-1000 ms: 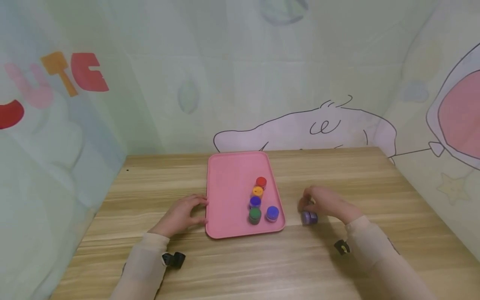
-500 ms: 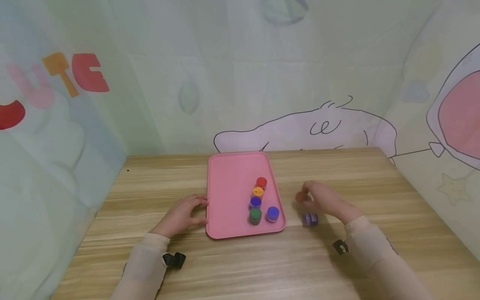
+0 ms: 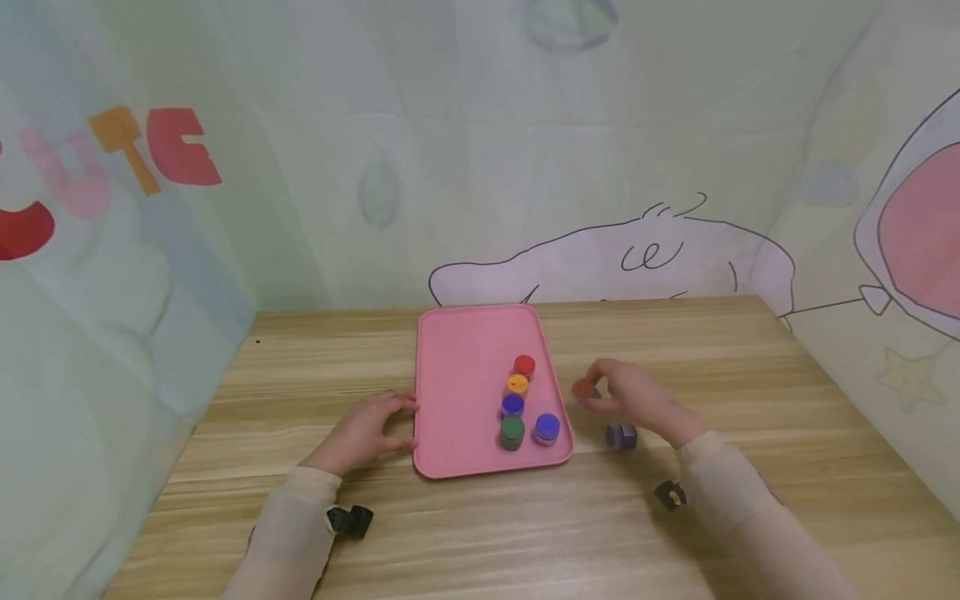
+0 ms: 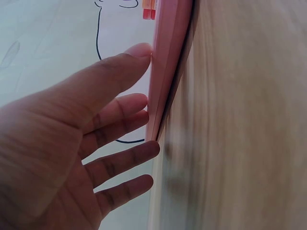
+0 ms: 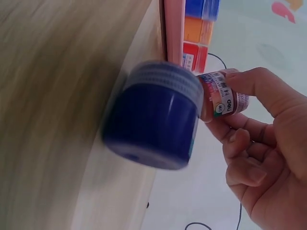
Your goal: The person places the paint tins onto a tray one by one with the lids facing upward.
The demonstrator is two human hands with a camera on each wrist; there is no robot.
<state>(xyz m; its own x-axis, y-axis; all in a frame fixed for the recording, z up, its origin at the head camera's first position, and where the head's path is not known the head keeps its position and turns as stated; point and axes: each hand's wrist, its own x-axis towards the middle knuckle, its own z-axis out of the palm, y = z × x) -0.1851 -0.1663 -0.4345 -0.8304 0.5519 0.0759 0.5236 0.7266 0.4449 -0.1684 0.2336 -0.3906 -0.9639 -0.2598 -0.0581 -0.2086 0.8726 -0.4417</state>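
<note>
My right hand [image 3: 633,396] pinches a small paint jar [image 5: 223,93] with a reddish-brown lid between thumb and fingers, just right of the pink tray [image 3: 457,350]. Its printed label shows in the right wrist view. On the table below that hand, a paint jar with a dark purple-blue lid [image 3: 621,436] lies on its side. My left hand [image 3: 360,433] has its fingers spread, with fingertips right at the tray's left rim. Inside the tray stand jars with red [image 3: 524,367], yellow-orange [image 3: 517,384], dark blue [image 3: 512,407] and green [image 3: 512,433] lids in a line.
Another jar with a lighter blue lid [image 3: 547,429] stands in the tray's near right corner. The wooden table [image 3: 480,533] reaches back to a printed curtain [image 3: 322,167]. Both forearms wear a dark camera mount near the wrist.
My right hand has lifted the reddish-brown-lidded jar away from the purple-blue one and carried it left toward the tray. My left hand has stayed at the rim.
</note>
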